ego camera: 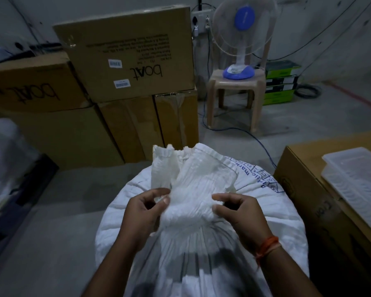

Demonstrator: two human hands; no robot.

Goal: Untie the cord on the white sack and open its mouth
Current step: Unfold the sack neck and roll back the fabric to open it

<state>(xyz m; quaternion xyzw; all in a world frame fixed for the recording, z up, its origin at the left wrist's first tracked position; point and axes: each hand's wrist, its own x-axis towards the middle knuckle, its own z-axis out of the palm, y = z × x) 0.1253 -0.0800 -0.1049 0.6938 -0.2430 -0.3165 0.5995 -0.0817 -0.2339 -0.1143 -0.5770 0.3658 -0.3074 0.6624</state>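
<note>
I have the white sack (pixel 201 243) on the floor directly below me, its gathered neck (pixel 193 202) rising at the middle; my left hand (pixel 144 213) pinches the bunched fabric on the neck's left, my right hand (pixel 240 213) pinches it on the right; I cannot see the cord, so I judge it best to part the pleats gently at the cinch, not tug. Blue print beyond the neck reads "mark"; cardboard boxes (pixel 126 52) behind the sack read "boAt", upside down.
</note>
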